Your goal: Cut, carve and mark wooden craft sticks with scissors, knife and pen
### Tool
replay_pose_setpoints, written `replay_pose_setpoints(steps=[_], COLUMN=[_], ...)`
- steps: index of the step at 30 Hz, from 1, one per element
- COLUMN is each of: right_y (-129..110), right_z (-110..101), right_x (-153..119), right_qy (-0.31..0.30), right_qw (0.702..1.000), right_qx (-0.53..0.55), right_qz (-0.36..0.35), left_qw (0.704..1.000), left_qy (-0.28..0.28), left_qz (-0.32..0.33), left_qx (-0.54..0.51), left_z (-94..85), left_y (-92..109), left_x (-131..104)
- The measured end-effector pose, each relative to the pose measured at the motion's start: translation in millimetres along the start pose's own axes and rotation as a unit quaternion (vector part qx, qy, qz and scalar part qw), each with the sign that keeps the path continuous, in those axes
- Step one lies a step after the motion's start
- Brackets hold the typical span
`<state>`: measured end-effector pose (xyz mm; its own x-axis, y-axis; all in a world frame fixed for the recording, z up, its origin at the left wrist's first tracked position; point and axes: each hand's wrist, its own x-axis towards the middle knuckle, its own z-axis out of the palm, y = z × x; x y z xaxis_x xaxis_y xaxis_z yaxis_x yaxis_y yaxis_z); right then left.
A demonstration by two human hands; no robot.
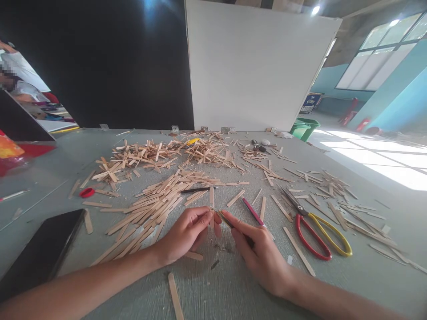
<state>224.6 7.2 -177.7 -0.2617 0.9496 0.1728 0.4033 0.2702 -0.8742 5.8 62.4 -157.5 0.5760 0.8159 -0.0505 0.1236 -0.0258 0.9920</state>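
Observation:
Near the middle of the grey table [140, 302], my left hand [190, 229] pinches a small piece that its fingertips mostly hide. My right hand [258, 249] is closed around a slim dark tool with a yellowish front part, its tip meeting the left fingertips. An upright wooden stick [211, 196] shows just behind the fingertips. A dense spread of wooden sticks [156, 195] lies beyond my left hand. To the right of my right hand are scissors [300, 210] with one red and one yellow handle. A purple stick-like tool [252, 210] lies behind my right hand.
A dark phone-like slab [40, 249] lies at the left, with a red ring [87, 192] beyond it. More sticks [208, 153] are heaped toward the back, before black and white panels [256, 66]. People are partly visible at far left; a green bin [308, 128] stands beyond the table.

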Motion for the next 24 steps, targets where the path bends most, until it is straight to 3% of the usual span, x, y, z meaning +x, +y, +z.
replay_pose_setpoints(steps=[14,20,24], right_y=[4,-3,0], right_z=[-3,-4,-5], right_x=[3,5,11], right_qy=[-0.002,0.085,0.087], right_qw=[0.998,0.99,0.986], right_qx=[0.055,0.092,0.115], right_qz=[0.035,0.058,0.082], left_qw=[1.0,0.998,0.993], left_qy=[0.011,0.045,0.008], left_qz=[0.004,0.015,0.025], left_qx=[-0.01,0.042,0.119], left_z=[-2.1,0.4,3.9], left_y=[-5,-6,1], left_x=[2,1,-4])
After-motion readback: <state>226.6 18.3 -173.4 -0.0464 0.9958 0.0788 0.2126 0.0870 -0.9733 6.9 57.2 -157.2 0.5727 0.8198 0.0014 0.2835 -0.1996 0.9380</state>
